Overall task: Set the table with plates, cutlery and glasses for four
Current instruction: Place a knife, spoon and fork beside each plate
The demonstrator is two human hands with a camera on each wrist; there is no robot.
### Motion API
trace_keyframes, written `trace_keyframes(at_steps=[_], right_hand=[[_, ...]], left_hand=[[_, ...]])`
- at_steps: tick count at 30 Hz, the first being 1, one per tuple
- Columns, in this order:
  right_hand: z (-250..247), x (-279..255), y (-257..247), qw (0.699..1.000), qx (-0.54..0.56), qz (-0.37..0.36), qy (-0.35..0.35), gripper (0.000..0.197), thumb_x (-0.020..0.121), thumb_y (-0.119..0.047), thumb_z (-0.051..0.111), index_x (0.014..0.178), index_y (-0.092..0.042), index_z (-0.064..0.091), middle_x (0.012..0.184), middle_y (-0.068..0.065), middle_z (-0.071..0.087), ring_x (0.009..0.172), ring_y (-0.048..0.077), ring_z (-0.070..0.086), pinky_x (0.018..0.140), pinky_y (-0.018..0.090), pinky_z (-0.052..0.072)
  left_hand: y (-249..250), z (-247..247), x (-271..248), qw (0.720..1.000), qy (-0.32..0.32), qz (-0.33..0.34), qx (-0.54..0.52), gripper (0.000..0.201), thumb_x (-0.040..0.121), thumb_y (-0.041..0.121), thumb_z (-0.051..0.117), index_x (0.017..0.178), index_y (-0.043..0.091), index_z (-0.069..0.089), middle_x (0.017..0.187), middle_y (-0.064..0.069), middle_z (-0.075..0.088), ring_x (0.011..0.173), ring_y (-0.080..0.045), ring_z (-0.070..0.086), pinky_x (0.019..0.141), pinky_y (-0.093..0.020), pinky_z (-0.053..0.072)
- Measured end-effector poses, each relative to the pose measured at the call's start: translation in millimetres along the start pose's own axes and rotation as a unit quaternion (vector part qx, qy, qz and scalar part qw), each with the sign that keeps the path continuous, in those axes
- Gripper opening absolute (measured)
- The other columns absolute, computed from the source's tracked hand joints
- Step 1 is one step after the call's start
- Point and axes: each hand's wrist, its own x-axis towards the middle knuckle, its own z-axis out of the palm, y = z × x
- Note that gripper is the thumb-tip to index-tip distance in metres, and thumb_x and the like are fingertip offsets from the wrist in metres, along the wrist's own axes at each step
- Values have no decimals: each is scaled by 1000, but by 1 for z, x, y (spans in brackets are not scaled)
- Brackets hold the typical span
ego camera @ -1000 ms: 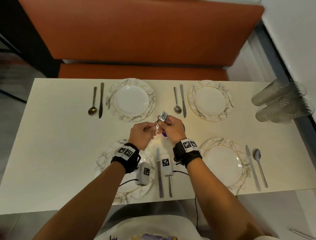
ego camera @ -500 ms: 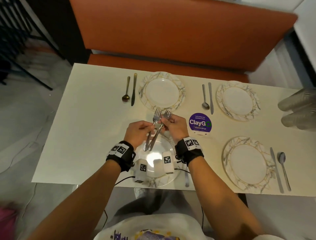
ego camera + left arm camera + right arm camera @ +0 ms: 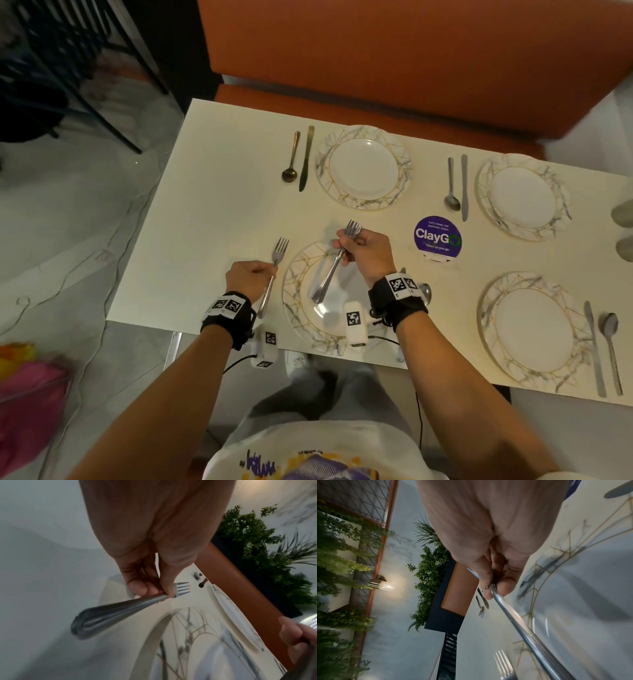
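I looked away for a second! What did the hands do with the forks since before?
The left hand drew one silver metal fork out of the bunch and carried it left, beside the near marbled plate. The right hand still grips the remaining silver forks above that plate. The plates, knives and spoons stayed put.

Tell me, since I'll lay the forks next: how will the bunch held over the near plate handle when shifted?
The forks in the right hand look like rigid polished metal, so probably stiff and somewhat slippery. Pinched near the necks, the long handles hanging over the plate could fan apart or slide.
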Motion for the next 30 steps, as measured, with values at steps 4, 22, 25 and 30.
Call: trace_keyframes(at_steps=[4,22,25,30], right_hand=[[-2,-3,5,1000,-2,-1,-1,10,95,2,63,101,0,71,87,21,73,52,20,53,52,27,52],[-11,-10,18,1000,-22,-3,3,17,95,0,64,99,-12,75,80,11,75,55,20,54,53,26,52],[-15,-11,18,1000,-18,-4,7,17,96,0,64,97,-13,74,82,11,76,60,24,56,55,28,53],[-21,-14,17,1000,-12,-10,13,16,95,0,64,94,-12,74,81,12,76,60,24,54,53,28,50]], left_hand=[[-5,2,-2,1000,3,-16,-2,3,89,10,80,87,12,82,83,-9,79,69,-20,72,65,-19,61],[-6,-3,-15,999,38,0,32,12,85,23,85,77,16,79,74,-7,77,69,-20,71,64,-16,51],[7,-4,-14,991,81,65,80,29,92,38,76,78,13,74,70,2,70,63,-9,62,63,-14,45],[40,19,-17,974,79,189,98,25,98,38,66,84,17,69,80,4,71,74,-11,64,75,-20,48]])
